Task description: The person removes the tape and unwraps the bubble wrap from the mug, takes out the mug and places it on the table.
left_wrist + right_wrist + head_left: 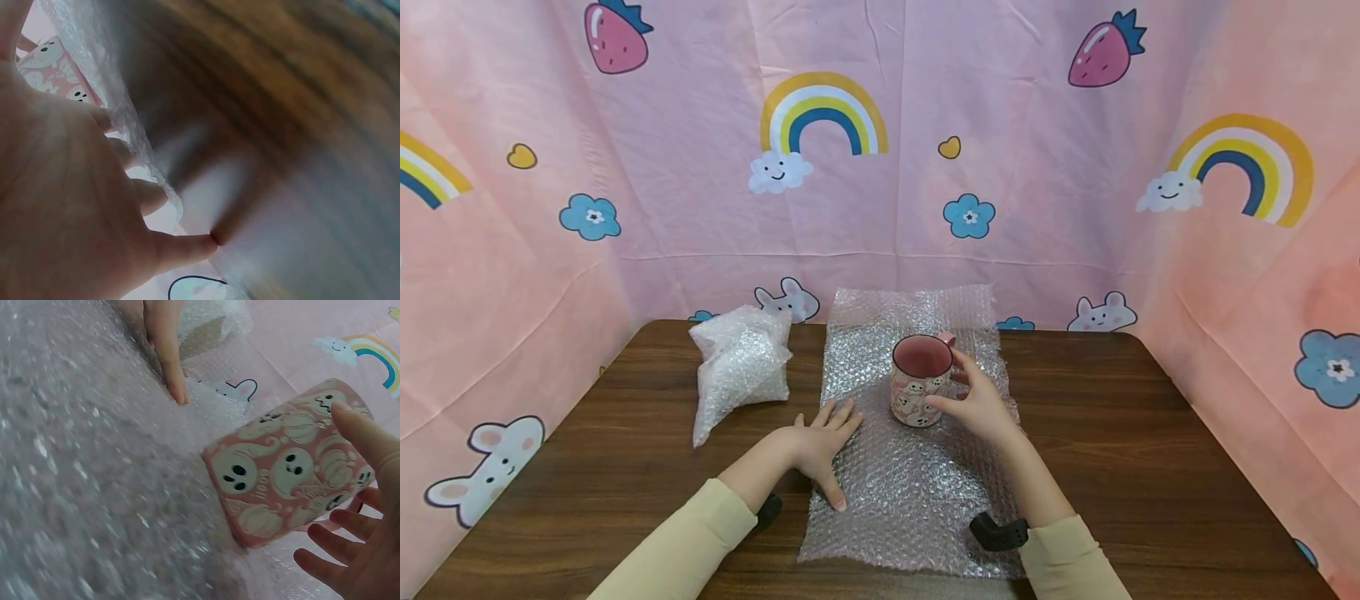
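Holding the pink mug (916,398) from its right side, the right hand (985,410) has its thumb against the printed front and its other fingers around toward the handle side. The mug sits just left of that palm, upright on a sheet of bubble wrap (917,517), its mouth facing up; pale ghosts and pumpkins cover its outside, as the right wrist view shows close up.

On the mug's other side, a little apart from it, the left hand (820,448) is spread and grasps nothing, resting at the wrap's left edge with fingers splayed. Each forearm wears a cream sleeve (1063,550), and a black device (998,532) shows at the right wrist.

Farther out, the sheet lies on the dark wooden tabletop (1135,467). Left of it, beyond the left hand, stands a bubble-wrapped bundle (743,358). Around the tabletop hangs a pink cloth (692,125) printed with rainbows, strawberries, flowers and rabbits.
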`<state>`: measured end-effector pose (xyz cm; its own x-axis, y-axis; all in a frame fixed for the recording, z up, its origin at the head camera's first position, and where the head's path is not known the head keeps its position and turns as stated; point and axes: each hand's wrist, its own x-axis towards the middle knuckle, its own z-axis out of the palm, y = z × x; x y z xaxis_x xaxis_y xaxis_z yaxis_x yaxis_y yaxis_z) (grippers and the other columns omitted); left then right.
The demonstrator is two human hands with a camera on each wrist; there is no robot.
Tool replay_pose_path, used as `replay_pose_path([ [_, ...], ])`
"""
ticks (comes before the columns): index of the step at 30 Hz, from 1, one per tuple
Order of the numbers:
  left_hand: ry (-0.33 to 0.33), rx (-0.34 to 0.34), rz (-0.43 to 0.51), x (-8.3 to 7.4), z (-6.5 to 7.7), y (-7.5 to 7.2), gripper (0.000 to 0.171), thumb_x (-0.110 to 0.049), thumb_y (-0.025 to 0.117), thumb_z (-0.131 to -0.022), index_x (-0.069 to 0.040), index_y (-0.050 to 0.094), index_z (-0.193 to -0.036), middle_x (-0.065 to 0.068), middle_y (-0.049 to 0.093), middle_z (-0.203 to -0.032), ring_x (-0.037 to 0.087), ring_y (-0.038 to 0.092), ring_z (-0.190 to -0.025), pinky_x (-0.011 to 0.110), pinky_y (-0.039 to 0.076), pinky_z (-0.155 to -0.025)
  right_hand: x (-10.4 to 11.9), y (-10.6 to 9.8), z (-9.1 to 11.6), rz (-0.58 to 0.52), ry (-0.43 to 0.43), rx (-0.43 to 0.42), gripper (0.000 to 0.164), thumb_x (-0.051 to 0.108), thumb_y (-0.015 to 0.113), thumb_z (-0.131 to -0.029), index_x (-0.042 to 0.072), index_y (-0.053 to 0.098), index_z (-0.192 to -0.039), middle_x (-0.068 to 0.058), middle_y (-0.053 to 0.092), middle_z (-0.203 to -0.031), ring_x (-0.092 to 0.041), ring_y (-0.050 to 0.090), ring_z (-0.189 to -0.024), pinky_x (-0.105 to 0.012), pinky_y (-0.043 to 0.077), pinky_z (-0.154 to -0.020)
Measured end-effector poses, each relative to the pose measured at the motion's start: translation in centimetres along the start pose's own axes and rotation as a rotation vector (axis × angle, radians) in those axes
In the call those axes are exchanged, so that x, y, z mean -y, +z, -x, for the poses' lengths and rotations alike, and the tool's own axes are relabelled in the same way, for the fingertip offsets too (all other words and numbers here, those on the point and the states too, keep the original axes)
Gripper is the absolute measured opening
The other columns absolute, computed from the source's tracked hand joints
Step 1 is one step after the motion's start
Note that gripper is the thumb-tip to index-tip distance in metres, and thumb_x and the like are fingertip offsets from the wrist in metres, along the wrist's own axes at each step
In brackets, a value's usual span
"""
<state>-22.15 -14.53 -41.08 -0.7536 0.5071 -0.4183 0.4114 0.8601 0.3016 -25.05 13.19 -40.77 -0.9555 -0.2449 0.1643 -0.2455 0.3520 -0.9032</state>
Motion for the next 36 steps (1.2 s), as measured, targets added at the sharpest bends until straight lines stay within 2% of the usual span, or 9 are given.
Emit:
replay_pose_path([
  [6, 0.001, 0.004, -0.007, 0.0, 0.1, -0.1, 0.128, -0.051, 0.087, -0.061, -0.007, 0.011, -0.154, 0.016, -0.006, -0.158, 0.04, -0.011, -0.141, 0.073, 0.006, -0.101, 2.0, 1.0, 0.8, -0.068, 0.007, -0.017, 0.086, 0.01, 0.076, -0.083, 0.003, 0.023, -0.15, -0.023, 0.037, -0.142, -0.04, 0.041, -0.125, -0.055, 0.041, -0.094],
  [9, 0.001, 0.007, -0.005, -0.1, 0.0, -0.1, 0.128, -0.05, 0.087, -0.061, -0.007, 0.011, -0.154, 0.016, -0.006, -0.158, 0.04, -0.011, -0.141, 0.073, 0.006, -0.101, 1.0, 1.5, 0.3, -0.117, 0.007, -0.041, 0.089, 0.012, 0.079, -0.081, 0.009, 0.024, -0.151, -0.019, 0.039, -0.141, -0.038, 0.04, -0.126, -0.054, 0.041, -0.094],
  [15, -0.006, 0.009, -0.004, -0.2, 0.1, -0.3, 0.127, -0.05, 0.087, -0.061, -0.007, 0.011, -0.154, 0.015, -0.005, -0.159, 0.039, -0.011, -0.142, 0.073, 0.006, -0.101, -1.4, 2.8, -0.7, -0.136, 0.015, -0.13, 0.092, 0.02, 0.083, -0.077, 0.019, 0.026, -0.149, -0.013, 0.039, -0.142, -0.035, 0.039, -0.127, -0.057, 0.04, -0.095],
  [22, -0.004, 0.003, 0.017, 0.0, 0.0, -0.2, 0.128, -0.049, 0.087, -0.06, -0.007, 0.011, -0.154, 0.015, -0.005, -0.159, 0.04, -0.011, -0.142, 0.074, 0.005, -0.1, -1.7, 4.0, -0.7, -0.11, 0.017, -0.19, 0.098, 0.017, 0.085, -0.074, 0.019, 0.024, -0.151, -0.014, 0.039, -0.143, -0.04, 0.039, -0.127, -0.06, 0.039, -0.094],
  [29, -0.008, -0.017, 0.047, 0.3, -0.1, 0.0, 0.128, -0.047, 0.089, -0.059, -0.008, 0.013, -0.154, 0.015, -0.003, -0.159, 0.038, -0.01, -0.142, 0.073, 0.004, -0.101, -1.7, 4.6, -0.5, -0.11, 0.017, -0.229, 0.099, 0.018, 0.086, -0.073, 0.025, 0.025, -0.15, -0.012, 0.044, -0.14, -0.036, 0.044, -0.125, -0.056, 0.043, -0.092],
  [36, 0.009, -0.023, 0.066, 0.5, -0.2, 0.1, 0.127, -0.046, 0.089, -0.059, -0.008, 0.014, -0.154, 0.015, -0.002, -0.159, 0.038, -0.009, -0.142, 0.073, 0.003, -0.101, -2.0, 4.7, -0.4, -0.111, 0.029, -0.267, 0.099, 0.019, 0.087, -0.071, 0.022, 0.028, -0.151, -0.014, 0.046, -0.14, -0.036, 0.047, -0.124, -0.052, 0.046, -0.091],
])
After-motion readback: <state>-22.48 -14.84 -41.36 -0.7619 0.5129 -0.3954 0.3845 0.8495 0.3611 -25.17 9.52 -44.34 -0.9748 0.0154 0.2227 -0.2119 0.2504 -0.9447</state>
